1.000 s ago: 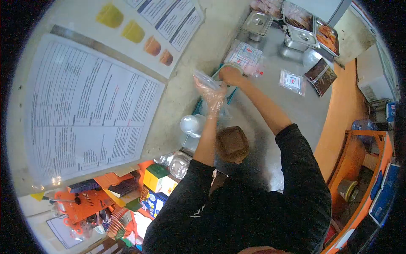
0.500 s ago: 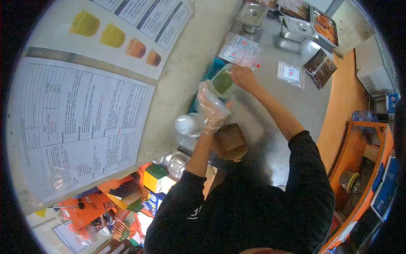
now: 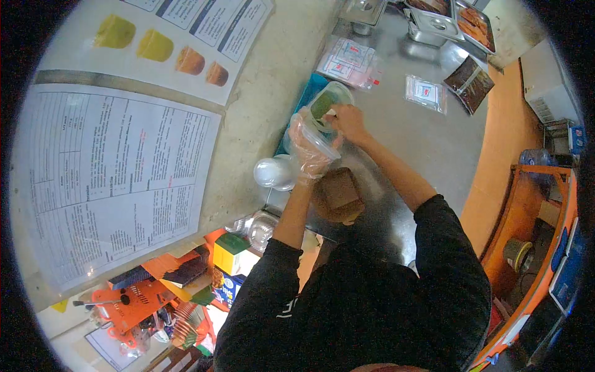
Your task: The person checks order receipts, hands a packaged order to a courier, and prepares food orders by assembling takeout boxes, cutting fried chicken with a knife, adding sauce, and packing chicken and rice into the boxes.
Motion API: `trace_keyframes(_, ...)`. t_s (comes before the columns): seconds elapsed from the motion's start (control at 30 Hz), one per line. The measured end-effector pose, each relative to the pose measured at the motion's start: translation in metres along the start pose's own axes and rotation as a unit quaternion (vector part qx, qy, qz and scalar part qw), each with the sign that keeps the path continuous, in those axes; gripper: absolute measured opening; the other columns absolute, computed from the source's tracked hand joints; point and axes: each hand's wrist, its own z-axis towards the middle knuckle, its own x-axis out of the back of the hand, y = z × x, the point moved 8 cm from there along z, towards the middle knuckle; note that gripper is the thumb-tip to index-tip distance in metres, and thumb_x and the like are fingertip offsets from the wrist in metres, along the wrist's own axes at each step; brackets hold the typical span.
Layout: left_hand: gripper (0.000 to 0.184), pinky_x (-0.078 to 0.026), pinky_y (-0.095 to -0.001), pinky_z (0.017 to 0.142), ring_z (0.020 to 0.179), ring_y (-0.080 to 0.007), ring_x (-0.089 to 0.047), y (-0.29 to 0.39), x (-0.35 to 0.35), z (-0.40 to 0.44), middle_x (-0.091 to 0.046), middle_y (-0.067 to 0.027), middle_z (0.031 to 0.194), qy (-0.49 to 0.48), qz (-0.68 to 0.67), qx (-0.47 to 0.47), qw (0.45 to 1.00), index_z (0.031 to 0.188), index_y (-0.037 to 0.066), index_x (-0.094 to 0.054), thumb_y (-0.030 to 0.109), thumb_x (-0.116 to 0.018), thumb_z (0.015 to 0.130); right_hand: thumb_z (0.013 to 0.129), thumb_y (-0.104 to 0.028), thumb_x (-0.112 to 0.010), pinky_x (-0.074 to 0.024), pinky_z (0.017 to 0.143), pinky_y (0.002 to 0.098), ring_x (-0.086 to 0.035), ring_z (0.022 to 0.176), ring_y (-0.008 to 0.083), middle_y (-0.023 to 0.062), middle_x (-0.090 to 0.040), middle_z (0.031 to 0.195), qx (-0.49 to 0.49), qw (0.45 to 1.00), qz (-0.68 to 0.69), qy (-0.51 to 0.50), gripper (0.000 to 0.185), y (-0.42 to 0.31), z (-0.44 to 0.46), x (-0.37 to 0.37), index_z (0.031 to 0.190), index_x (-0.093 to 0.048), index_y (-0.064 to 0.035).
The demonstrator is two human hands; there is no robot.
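My left hand (image 3: 305, 149), in a clear plastic glove, is closed around a clear plastic lid (image 3: 325, 146). Just beyond it sits a clear tub (image 3: 343, 93) with green contents (image 3: 321, 104), on a teal surface (image 3: 308, 93) by the wall. My right hand (image 3: 349, 124), bare, is over the tub's near side with its fingers curled together. Something small and whitish shows at its fingertips, too small to name. A brown block-like thing (image 3: 341, 191) lies on the steel counter below my wrists. White rounded containers (image 3: 273, 173) are left of my left wrist.
Printed sheets (image 3: 118, 180) cover the wall at left. Clear bags with printed labels (image 3: 350, 62) and a dark-filled pouch (image 3: 469, 85) lie on the steel counter (image 3: 396, 124). Lidded steel pans (image 3: 434, 28) stand at the back. An orange shelf (image 3: 508, 248) runs along the right.
My right hand has moved down and closer to my left hand, from the tub's far right edge to its near side. More of the tub's rim shows. The view has shifted slightly.
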Motion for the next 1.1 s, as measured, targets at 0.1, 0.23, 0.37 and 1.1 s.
trace_keyframes(0.1,0.112,-0.027,-0.0434,0.097,0.112,-0.0312,-0.033,-0.012,-0.004,-0.001,-0.030,-0.0158,0.124,0.013,-0.050,0.033,0.998,0.129,0.007,-0.007,0.037,-0.080,0.051,0.070,-0.027,-0.063,-0.0424,0.053,0.0371,-0.057,0.059,0.0270,0.0110,-0.060,0.065,-0.152,0.985,0.064,0.058,0.024,0.028,0.000,0.009,0.071,-0.061,-0.0035)
trace_keyframes(0.23,0.118,-0.028,-0.0430,0.098,0.114,-0.0296,-0.031,-0.041,-0.026,-0.006,-0.026,-0.0158,0.126,0.063,-0.245,0.118,0.960,0.129,0.005,-0.002,0.030,-0.084,0.047,0.068,-0.020,-0.065,-0.0361,0.044,0.0295,-0.049,0.045,0.0162,0.0054,-0.056,0.058,-0.293,0.911,0.286,0.053,0.019,0.071,-0.004,0.005,0.065,-0.060,-0.0026)
trace_keyframes(0.37,0.122,-0.027,-0.0437,0.100,0.119,-0.0316,-0.026,-0.058,-0.031,0.006,-0.022,-0.0182,0.129,0.099,-0.249,0.147,0.952,0.128,0.002,0.001,0.028,-0.085,0.044,0.068,-0.019,-0.066,-0.0287,0.037,0.0262,-0.041,0.039,0.0103,0.0020,-0.050,0.049,-0.327,0.796,0.503,0.077,0.021,0.082,-0.008,-0.003,0.058,-0.057,-0.0038)
trace_keyframes(1.1,0.050,-0.033,-0.0384,0.092,0.108,-0.0311,-0.041,0.012,0.077,0.046,-0.048,-0.0179,0.116,0.002,-0.163,0.127,0.978,0.109,-0.003,-0.051,0.035,-0.059,0.077,0.072,-0.022,-0.062,-0.0374,0.044,0.0347,-0.053,0.051,0.0246,0.0059,-0.058,0.064,0.287,0.954,-0.054,0.067,0.011,-0.074,-0.204,0.071,0.073,-0.061,-0.0108)
